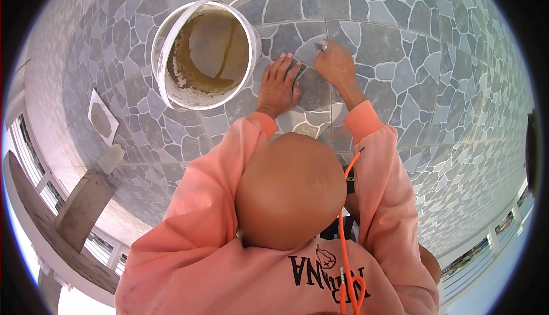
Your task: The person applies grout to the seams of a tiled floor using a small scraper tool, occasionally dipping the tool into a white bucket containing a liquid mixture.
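Observation:
My left hand [279, 86] rests on the stone-patterned floor tiles [284, 3] with its fingers spread and nothing in it. Just to its right, my right hand [337, 68] is closed, fingertips down at a tile joint. A small thing with a whitish part and a dark edge [321, 46] shows at those fingertips; it is too small to name. A white bucket [255, 46] stands to the left of my left hand, with murky brown water [214, 43] inside and residue on its inner wall.
Farther left lies a white square sheet [112, 127] with a grey patch, next to a pale flat piece [111, 159]. A concrete post [86, 200] rises at the lower left. An orange cord [343, 240] hangs along my pink sweatshirt.

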Demonstrator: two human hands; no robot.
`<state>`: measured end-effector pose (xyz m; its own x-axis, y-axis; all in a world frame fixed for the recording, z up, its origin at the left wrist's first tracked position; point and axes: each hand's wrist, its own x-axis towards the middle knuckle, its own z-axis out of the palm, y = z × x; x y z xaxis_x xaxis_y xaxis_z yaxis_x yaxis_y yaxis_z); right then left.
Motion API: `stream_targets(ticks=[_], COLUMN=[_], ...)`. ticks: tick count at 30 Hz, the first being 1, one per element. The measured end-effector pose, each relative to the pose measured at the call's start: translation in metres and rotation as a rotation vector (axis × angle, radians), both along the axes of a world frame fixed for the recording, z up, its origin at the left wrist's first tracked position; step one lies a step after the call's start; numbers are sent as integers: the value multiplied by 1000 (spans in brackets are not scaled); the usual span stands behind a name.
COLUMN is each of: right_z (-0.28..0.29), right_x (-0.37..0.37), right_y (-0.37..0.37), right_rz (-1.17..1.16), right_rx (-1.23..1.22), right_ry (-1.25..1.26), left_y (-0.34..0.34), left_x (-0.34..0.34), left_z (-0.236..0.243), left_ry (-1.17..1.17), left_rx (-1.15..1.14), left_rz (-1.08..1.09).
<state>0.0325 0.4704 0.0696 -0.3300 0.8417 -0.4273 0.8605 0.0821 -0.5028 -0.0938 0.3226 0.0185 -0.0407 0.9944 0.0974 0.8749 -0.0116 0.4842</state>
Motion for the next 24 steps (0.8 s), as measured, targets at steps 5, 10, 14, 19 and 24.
stream_targets(ticks=[5,10,14,19,24], right_z=[2,-15,-22,5,5], right_x=[20,15,10,-18,-36], right_y=[74,60,55,69,63], right_rz=[-548,-623,-683,-622,-603], right_rx=[-303,-294,-268,-261,-222], right_ry=[382,355,380,331,214], left_y=[-3,-3,-6,-2,-7], left_x=[-1,-2,-5,-3,-5], left_z=[-1,-1,-2,2,2], left_ry=[-14,-43,-55,-59,-39], left_rx=[15,39,50,51,24], left_rz=[29,45,57,58,64])
